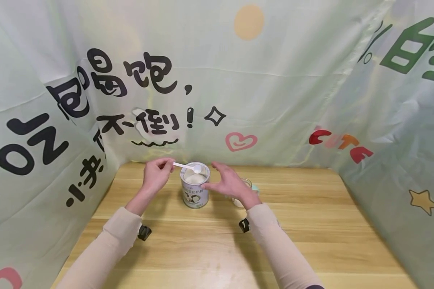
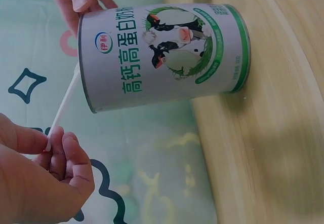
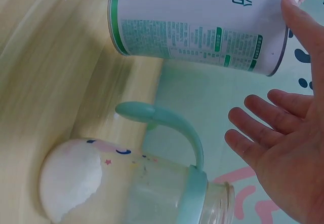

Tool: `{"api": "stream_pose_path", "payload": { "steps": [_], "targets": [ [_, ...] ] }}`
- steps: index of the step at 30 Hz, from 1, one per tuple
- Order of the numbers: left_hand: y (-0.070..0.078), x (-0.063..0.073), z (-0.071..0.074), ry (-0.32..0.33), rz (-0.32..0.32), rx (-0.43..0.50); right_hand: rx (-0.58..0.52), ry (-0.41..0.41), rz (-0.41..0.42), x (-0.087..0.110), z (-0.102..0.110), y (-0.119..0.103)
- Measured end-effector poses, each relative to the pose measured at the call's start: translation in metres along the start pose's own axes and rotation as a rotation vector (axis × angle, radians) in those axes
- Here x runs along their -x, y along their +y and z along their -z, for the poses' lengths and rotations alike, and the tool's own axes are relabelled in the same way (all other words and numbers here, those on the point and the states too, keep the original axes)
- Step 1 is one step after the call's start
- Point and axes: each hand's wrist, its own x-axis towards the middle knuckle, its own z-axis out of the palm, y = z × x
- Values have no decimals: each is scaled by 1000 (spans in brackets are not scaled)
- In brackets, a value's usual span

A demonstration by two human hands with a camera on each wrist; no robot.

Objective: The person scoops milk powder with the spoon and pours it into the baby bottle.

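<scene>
Between finger and thumb, my left hand point(image 1: 157, 174) pinches the handle of a white scoop point(image 1: 182, 165). The scoop's bowl is over the mouth of an upright, lidless milk powder can point(image 1: 195, 197), and pale powder point(image 1: 195, 179) shows inside. In the left wrist view the can point(image 2: 142, 57) bears a cow picture; its rim hides the scoop's bowl. My right hand point(image 1: 231, 184) is on the can's right side, its thumb at the rim and its fingers spread. Beneath it stands an uncapped clear bottle point(image 3: 147, 183) with a mint-green handle point(image 3: 177, 125) and white powder point(image 3: 71, 178) at its bottom.
The can and bottle stand near the back of a wooden table point(image 1: 209, 253). Printed cloth point(image 1: 282, 104) hangs behind the table and along both sides. A black wrist device point(image 1: 144, 232) sits under the left sleeve and another point(image 1: 244, 225) by the right sleeve.
</scene>
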Motion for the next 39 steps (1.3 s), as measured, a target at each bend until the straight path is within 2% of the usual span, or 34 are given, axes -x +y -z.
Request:
{"api": "stream_pose_path", "payload": {
  "steps": [5, 12, 17, 23, 33, 39],
  "targets": [
    [-3, 1, -1, -38, -76, -114, -7, -5, -2, 0, -2, -3],
    [-3, 2, -4, -78, -138, -176, -12, 7, 38, -3, -7, -1],
    [-5, 3, -7, -104, -248, -243, -19, 10, 53, -5, -11, 0],
    [-6, 4, -8, -118, -352, -308, -5, 0, 30, -4, -12, -2],
    [-4, 7, -12, -161, -529, -485, 3, -3, 29, -4, -13, -4],
    [-4, 9, -16, -165, -651, -577, -3, -7, 23, -4, -13, -4]
  ]
}}
